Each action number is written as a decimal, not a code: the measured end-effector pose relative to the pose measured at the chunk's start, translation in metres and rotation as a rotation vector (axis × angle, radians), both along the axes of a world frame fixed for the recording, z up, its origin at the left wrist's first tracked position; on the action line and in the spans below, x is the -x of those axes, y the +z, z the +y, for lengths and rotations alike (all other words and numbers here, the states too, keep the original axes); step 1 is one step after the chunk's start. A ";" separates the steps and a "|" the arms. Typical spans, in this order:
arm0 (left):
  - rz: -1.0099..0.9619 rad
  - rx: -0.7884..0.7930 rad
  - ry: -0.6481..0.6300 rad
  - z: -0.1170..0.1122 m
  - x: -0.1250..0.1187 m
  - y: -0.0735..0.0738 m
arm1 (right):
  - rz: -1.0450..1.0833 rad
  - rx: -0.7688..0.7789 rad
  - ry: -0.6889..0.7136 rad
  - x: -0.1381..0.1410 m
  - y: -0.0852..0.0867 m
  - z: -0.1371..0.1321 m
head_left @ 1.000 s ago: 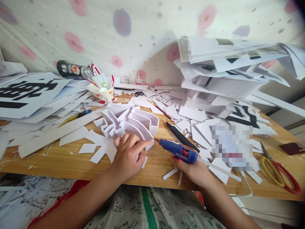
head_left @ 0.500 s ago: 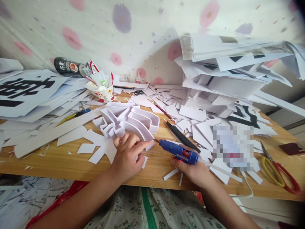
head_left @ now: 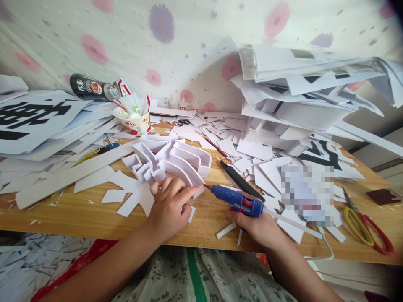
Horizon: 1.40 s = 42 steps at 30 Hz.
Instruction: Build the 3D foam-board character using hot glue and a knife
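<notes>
A blue hot glue gun (head_left: 234,200) is gripped in my right hand (head_left: 256,224), with a red light near my thumb and a white glue stick (head_left: 297,223) out of its rear. Its nozzle points left and meets the near end of a white foam-board shape (head_left: 185,172) with curved, upright walls. My left hand (head_left: 170,203) is closed on the shape's near edge, the index finger stretched along the wall towards the nozzle. The thumb is tucked below, and what lies under the palm is hidden. Flat white cutouts (head_left: 127,188) lie left of that hand.
Behind the glue gun lies a black-handled cutter (head_left: 242,182). Scissors (head_left: 367,228) rest at the right edge. A paper cup (head_left: 135,123) stands at the back beside a dark bottle (head_left: 90,87). White stacks (head_left: 299,100) rise at the back right; scraps cover much of the wooden table (head_left: 103,224).
Almost nothing differs. The glue gun and my right hand have shifted very slightly to the right; its nozzle is still at the wall's end. My left hand stays in place.
</notes>
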<state>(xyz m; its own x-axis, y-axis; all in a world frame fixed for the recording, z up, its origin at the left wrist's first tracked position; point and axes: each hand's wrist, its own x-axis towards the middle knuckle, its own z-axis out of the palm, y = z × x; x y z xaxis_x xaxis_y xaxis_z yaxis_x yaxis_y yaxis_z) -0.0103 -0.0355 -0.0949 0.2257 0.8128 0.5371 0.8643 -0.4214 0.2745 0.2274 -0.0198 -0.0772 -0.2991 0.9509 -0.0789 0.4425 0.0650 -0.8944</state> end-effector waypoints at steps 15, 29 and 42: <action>0.001 0.000 -0.006 0.000 0.000 -0.001 | -0.014 0.043 -0.010 -0.002 0.002 0.001; 0.002 -0.005 -0.023 0.000 0.001 -0.003 | -0.011 -0.010 0.028 0.003 -0.002 -0.001; -0.025 -0.131 -0.088 -0.003 0.003 -0.002 | 0.055 0.006 0.014 0.001 -0.001 -0.001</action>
<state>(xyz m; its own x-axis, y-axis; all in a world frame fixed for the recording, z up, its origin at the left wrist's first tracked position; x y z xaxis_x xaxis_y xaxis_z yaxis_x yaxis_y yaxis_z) -0.0132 -0.0390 -0.0967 0.2783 0.7132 0.6433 0.8162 -0.5287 0.2331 0.2265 -0.0212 -0.0784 -0.3163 0.9462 -0.0677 0.3921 0.0654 -0.9176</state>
